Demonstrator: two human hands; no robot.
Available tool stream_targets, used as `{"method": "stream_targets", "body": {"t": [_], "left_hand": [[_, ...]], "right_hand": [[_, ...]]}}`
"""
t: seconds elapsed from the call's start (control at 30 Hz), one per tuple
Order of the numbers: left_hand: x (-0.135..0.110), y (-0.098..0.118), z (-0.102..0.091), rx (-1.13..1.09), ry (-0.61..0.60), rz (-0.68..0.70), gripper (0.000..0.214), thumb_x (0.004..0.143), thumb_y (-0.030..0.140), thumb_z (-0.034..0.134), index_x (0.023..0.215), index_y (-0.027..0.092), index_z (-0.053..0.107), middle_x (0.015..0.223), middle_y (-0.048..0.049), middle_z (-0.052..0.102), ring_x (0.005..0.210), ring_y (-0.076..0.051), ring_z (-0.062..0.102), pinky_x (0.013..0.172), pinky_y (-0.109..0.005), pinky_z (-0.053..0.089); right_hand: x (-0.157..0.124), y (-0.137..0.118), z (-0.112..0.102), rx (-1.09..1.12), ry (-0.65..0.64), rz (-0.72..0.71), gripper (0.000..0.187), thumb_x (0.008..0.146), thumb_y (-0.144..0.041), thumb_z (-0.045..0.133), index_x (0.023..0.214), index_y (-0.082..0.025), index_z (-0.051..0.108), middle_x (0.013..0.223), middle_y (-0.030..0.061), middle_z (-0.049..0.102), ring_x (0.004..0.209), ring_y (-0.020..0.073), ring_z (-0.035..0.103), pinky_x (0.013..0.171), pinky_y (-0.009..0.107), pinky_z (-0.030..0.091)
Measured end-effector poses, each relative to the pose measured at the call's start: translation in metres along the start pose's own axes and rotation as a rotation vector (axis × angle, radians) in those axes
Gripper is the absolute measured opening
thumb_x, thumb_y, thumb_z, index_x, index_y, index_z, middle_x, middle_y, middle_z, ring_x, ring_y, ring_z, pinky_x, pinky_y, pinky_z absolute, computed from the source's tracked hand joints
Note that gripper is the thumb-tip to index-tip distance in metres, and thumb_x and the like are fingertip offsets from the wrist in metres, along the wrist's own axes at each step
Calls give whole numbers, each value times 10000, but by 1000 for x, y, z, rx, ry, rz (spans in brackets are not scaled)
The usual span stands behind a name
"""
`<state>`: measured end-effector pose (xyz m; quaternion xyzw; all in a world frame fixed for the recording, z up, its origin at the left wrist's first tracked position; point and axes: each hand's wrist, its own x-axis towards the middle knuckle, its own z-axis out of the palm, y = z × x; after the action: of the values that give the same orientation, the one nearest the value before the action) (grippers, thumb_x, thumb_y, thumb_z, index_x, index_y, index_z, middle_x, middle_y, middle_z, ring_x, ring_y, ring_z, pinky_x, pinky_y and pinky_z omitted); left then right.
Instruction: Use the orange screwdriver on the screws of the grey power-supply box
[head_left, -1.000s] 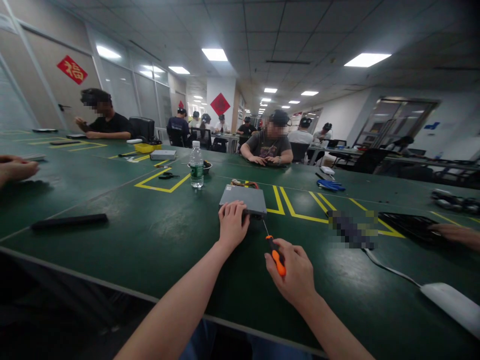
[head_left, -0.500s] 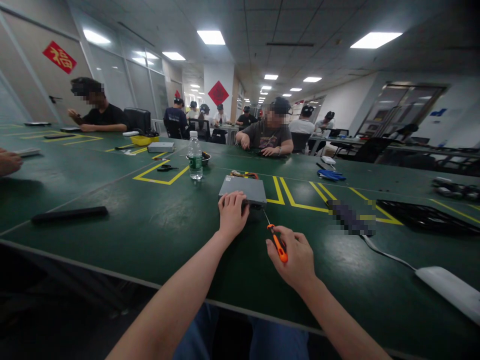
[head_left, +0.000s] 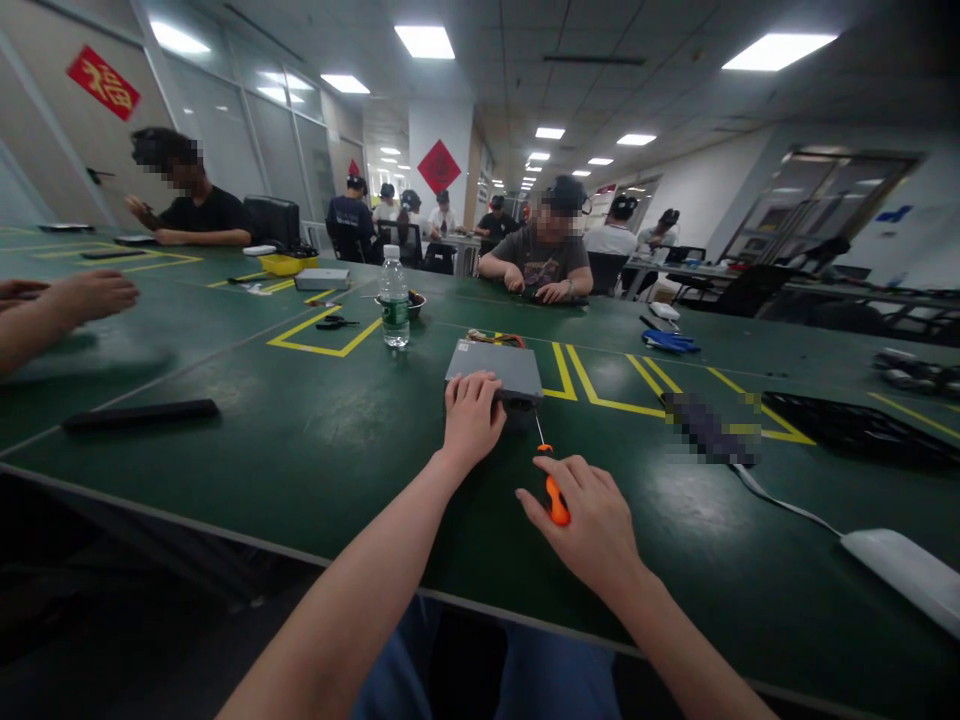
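Observation:
A grey metal computer power supply (head_left: 499,365) lies on the green table, with coloured wires (head_left: 495,339) at its far side. My left hand (head_left: 472,415) grips its near left part, fingers over the top and front edge. In my right hand (head_left: 589,505) is an orange and black screwdriver (head_left: 556,500). Its shaft points up toward the box's near right corner; whether the tip sits in a screw is too small to tell. The index finger lies along the handle, while the thumb is spread off to the left of it.
Beyond the power supply stands a water bottle (head_left: 394,300) by a metal bowl (head_left: 415,303). A black bar (head_left: 142,415) lies left. To the right are a phone-like blurred item (head_left: 709,428), a white power strip (head_left: 904,575) and a black panel (head_left: 855,430). Other people sit around.
My right thumb has come away from the screwdriver's handle and the hand has turned slightly. The left hand keeps its hold. At far left, another person's hands have moved further into view.

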<state>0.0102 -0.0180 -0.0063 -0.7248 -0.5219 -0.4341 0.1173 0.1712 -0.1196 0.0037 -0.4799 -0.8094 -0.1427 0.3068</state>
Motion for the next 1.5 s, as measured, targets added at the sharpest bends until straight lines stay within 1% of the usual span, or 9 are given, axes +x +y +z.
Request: {"method": "stream_targets", "body": {"t": [0.1, 0.2, 0.37, 0.67, 0.9, 1.07, 1.2, 1.4, 1.5], "left_hand": [[3, -4, -3, -5, -2, 11, 220, 797, 187, 463, 997, 241, 537, 1186, -21, 541, 1197, -179, 398, 1076, -401, 158], [4, -8, -6, -18, -4, 13, 264, 811, 204, 451, 1059, 254, 528, 1190, -11, 546, 1191, -172, 407, 1067, -388, 185], [4, -10, -8, -15, -18, 23, 320, 806, 202, 447, 1110, 268, 523, 1202, -13, 546, 1176, -182, 425, 1047, -387, 226], [4, -4, -7, 10, -72, 78, 376, 757, 170, 479, 1132, 190, 483, 1252, -69, 504, 1231, -207, 371, 1090, -432, 144], [4, -6, -5, -3, -69, 56, 361, 758, 172, 471, 1118, 207, 476, 1228, -49, 522, 1190, -199, 409, 1055, -393, 213], [3, -7, -4, -4, -56, 53, 356, 761, 179, 478, 1114, 217, 475, 1223, -45, 526, 1187, -194, 410, 1047, -386, 219], [3, -7, -3, 4, -58, 46, 344, 767, 191, 477, 1110, 217, 479, 1225, -46, 526, 1188, -198, 407, 1039, -388, 226], [4, -6, -2, -9, -39, 21, 324, 771, 203, 479, 1094, 229, 490, 1235, -41, 521, 1185, -193, 414, 1033, -387, 233], [4, -5, -1, -17, -29, 21, 319, 773, 208, 480, 1092, 227, 489, 1233, -41, 523, 1183, -189, 416, 1034, -382, 230]], "right_hand": [[6, -6, -4, 67, 11, 187, 361, 843, -409, 427, 1102, -160, 457, 754, 22, 585, 648, 159, 555, 658, 297, 420], [12, -10, -5, 97, 39, 297, 267, 832, -368, 439, 1012, -173, 468, 691, -5, 566, 574, 144, 537, 567, 267, 407], [7, -12, 5, 39, 112, 103, 184, 801, -235, 450, 942, -177, 552, 823, 48, 562, 712, 158, 533, 693, 302, 414], [1, -16, 10, 164, 173, 329, 271, 849, -346, 415, 1043, -168, 480, 724, 19, 582, 648, 163, 542, 686, 314, 416], [0, -15, 15, 111, 160, 143, 146, 802, -224, 454, 919, -180, 529, 802, 36, 575, 768, 168, 537, 768, 331, 396], [1, -15, 12, 164, 155, 212, 183, 837, -319, 446, 945, -191, 520, 846, 42, 582, 786, 176, 545, 762, 342, 397], [-1, -16, 11, 206, 184, 335, 240, 843, -377, 432, 978, -181, 465, 733, 21, 576, 648, 163, 539, 645, 309, 415], [-2, -14, 15, 132, 149, 166, 127, 795, -232, 458, 903, -189, 507, 805, 34, 563, 768, 174, 545, 738, 334, 398], [0, -14, 13, 150, 128, 186, 142, 815, -272, 456, 915, -195, 520, 842, 38, 567, 787, 175, 541, 752, 337, 391]]}}
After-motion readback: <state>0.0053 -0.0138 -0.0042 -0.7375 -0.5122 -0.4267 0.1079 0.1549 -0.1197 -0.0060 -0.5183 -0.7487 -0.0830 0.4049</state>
